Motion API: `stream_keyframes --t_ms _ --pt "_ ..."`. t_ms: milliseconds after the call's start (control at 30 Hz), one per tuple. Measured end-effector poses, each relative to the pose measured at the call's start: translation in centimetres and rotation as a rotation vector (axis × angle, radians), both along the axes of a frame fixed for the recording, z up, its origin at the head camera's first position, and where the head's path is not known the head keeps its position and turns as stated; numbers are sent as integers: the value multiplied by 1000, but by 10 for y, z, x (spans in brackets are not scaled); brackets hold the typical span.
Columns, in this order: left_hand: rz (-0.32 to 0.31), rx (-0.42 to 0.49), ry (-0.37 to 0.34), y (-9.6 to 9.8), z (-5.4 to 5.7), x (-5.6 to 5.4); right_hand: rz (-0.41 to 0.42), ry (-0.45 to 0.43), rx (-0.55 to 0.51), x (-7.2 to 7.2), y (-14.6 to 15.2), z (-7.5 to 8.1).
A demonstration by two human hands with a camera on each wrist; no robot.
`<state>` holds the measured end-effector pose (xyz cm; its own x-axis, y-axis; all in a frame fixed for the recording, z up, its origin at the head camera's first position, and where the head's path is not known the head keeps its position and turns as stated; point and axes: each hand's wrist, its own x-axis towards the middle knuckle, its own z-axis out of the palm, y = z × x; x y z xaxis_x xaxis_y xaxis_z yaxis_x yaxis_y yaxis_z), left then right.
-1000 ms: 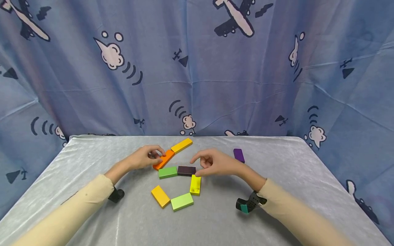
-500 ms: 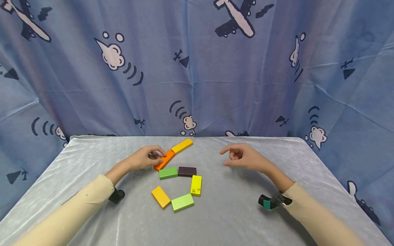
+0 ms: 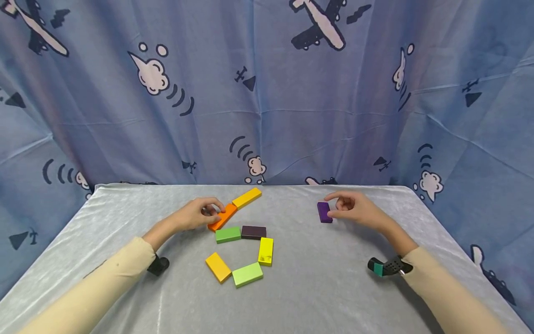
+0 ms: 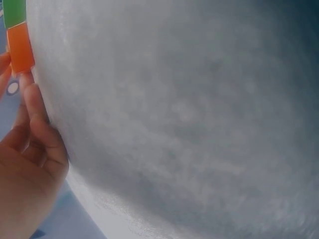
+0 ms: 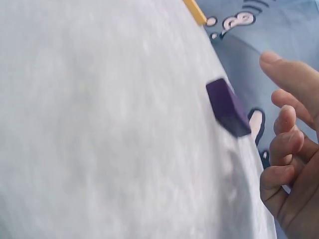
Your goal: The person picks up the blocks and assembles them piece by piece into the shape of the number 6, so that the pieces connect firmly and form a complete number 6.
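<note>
At the left of the head view, my left hand (image 3: pixel 193 215) pinches an orange block (image 3: pixel 226 217) between thumb and index finger as it lies on the cloth. The left wrist view shows the fingers against one end of that orange block (image 4: pixel 21 47). My right hand (image 3: pixel 362 211) is beside a purple block (image 3: pixel 324 212), thumb and index finger apart, the other fingers bent. A gap shows between this hand and the purple block (image 5: pixel 227 107) in the right wrist view. Touching the orange block's far end is a yellow-orange block (image 3: pixel 247 198).
Nearer me, a green block (image 3: pixel 228 234), a dark block (image 3: pixel 253 233), a yellow block (image 3: pixel 265 252), a light green block (image 3: pixel 248 275) and another yellow-orange block (image 3: pixel 218 267) form a partial ring on the grey cloth (image 3: pixel 300 292). A patterned blue curtain (image 3: pixel 217 93) hangs behind.
My right hand has moved right, away from the dark and yellow blocks, over and past the purple block to its right side. The left hand and the blocks have stayed put.
</note>
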<state>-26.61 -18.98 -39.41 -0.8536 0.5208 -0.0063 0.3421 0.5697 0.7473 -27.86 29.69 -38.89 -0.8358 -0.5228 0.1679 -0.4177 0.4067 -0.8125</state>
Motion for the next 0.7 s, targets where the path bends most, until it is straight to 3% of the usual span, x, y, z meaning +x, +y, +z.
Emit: stream_keyframes --t_ms 367,700 --pt "7 -19 9 -1 0 -1 15 43 87 -12 13 -10" --pt "-2 -13 23 0 -1 0 -32 72 120 -12 2 -14"
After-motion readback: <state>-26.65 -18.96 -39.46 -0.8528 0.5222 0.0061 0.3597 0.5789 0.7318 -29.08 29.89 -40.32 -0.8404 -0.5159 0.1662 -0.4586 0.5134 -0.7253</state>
